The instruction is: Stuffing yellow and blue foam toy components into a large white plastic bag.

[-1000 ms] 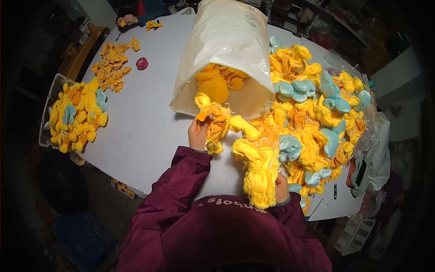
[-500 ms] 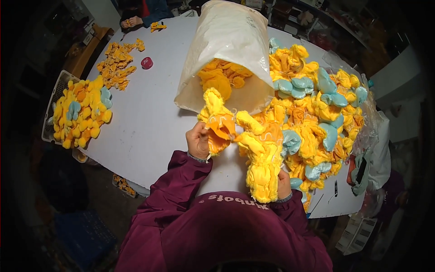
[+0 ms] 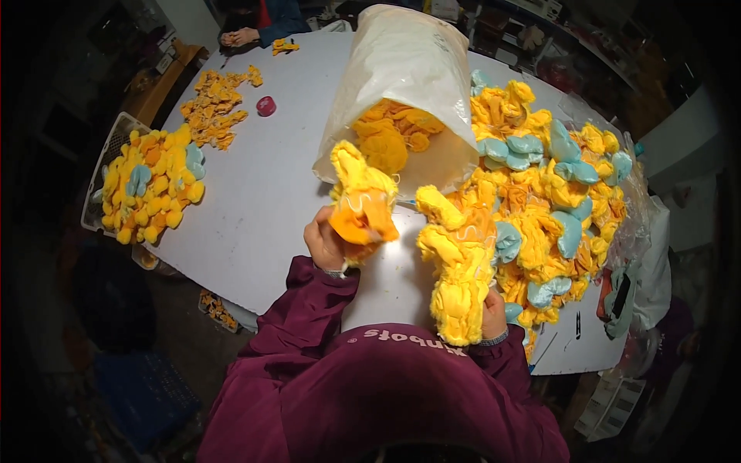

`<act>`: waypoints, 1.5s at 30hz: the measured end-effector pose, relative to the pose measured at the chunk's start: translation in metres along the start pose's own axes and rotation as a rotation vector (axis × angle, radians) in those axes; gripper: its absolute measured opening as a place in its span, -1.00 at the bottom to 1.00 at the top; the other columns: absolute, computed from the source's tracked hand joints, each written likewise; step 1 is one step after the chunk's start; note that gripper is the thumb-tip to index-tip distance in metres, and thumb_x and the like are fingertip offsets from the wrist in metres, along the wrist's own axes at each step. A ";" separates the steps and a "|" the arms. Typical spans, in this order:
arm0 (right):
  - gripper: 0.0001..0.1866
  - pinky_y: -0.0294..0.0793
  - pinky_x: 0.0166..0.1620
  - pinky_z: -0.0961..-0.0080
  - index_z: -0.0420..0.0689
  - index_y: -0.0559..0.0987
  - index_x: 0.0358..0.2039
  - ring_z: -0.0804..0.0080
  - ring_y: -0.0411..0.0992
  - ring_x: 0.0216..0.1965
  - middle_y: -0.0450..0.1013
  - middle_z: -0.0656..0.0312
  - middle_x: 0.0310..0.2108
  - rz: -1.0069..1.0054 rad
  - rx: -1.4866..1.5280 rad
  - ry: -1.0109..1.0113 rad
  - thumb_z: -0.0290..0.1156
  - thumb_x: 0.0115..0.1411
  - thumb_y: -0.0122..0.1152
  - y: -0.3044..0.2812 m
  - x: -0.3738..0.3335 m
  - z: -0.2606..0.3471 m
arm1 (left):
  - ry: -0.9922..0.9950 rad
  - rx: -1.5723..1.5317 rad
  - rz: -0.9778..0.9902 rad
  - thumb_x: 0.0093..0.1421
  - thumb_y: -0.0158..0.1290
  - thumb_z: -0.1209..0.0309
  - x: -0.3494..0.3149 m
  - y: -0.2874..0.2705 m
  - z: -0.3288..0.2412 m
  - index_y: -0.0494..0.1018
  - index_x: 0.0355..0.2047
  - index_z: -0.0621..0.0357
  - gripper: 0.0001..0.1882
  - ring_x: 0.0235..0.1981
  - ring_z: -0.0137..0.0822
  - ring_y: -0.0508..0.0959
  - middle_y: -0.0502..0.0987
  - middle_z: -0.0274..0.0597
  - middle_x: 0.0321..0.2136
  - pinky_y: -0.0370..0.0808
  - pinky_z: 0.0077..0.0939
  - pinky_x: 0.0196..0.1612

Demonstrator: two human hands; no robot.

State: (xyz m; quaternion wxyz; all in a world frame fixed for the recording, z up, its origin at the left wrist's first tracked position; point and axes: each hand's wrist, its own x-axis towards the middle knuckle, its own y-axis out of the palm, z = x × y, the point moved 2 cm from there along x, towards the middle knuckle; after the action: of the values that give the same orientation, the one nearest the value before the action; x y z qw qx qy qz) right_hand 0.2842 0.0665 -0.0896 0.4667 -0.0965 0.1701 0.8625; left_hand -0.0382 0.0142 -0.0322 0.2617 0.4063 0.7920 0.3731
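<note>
My left hand (image 3: 325,238) grips a yellow and orange plush piece (image 3: 363,220) from its left side. The piece has white wavy stitching and an opening facing me; its fluffy yellow end points up toward the bag. A longer yellow plush piece (image 3: 461,301) hangs before my right hand (image 3: 494,315), which closes on its right edge with the fingers partly hidden. A gap of bare table separates the two pieces. Just beyond, a large white plastic bag (image 3: 405,65) lies with its mouth toward me, orange plush pieces (image 3: 386,143) inside.
On the right lies a big heap of yellow plush pieces with light blue parts (image 3: 567,229). Farther left are a crate (image 3: 93,208) of yellow plush, a pile of orange scraps (image 3: 212,108) and a dark pink round object (image 3: 266,106). Another person's hands (image 3: 241,36) show at the far edge.
The left plush piece has moved away from the right one, opening a gap between them, and its opening has tilted. My right hand still holds its piece. The whole view has shifted slightly.
</note>
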 end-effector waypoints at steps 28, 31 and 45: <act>-0.79 0.51 -0.36 0.62 -0.31 0.53 -0.22 0.43 0.50 -0.42 0.54 0.10 -0.38 -0.035 0.060 -0.006 -0.45 0.21 0.07 0.013 -0.019 0.010 | 0.365 1.975 0.301 0.05 0.10 0.49 -0.074 -0.080 0.014 0.47 -0.29 0.09 -0.83 -0.38 -0.25 0.39 0.33 -0.24 -0.39 0.37 -0.50 -0.29; -0.80 0.50 -0.36 0.62 -0.31 0.53 -0.22 0.43 0.49 -0.42 0.54 0.11 -0.38 -0.048 0.066 0.001 -0.46 0.20 0.07 0.010 -0.024 0.003 | 0.291 2.028 0.285 0.02 0.11 0.48 -0.082 -0.097 0.021 0.48 -0.31 0.09 -0.82 -0.37 -0.23 0.39 0.34 -0.23 -0.37 0.36 -0.47 -0.26; -0.76 0.45 -0.25 0.63 -0.33 0.53 -0.20 0.41 0.47 -0.32 0.51 0.15 -0.33 -0.116 0.306 -0.009 -0.61 0.07 0.15 0.031 -0.020 0.017 | -0.139 1.089 0.427 0.03 0.17 0.42 -0.117 -0.002 0.034 0.26 0.14 0.14 -0.37 0.02 -0.16 0.36 0.33 0.00 0.02 0.33 -0.37 0.01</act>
State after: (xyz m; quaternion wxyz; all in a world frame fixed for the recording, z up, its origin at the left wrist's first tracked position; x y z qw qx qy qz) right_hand 0.2687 0.0417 -0.0608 0.5255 -0.0302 0.2916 0.7987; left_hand 0.0483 -0.0720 -0.0407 -0.0142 0.6564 0.7510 -0.0707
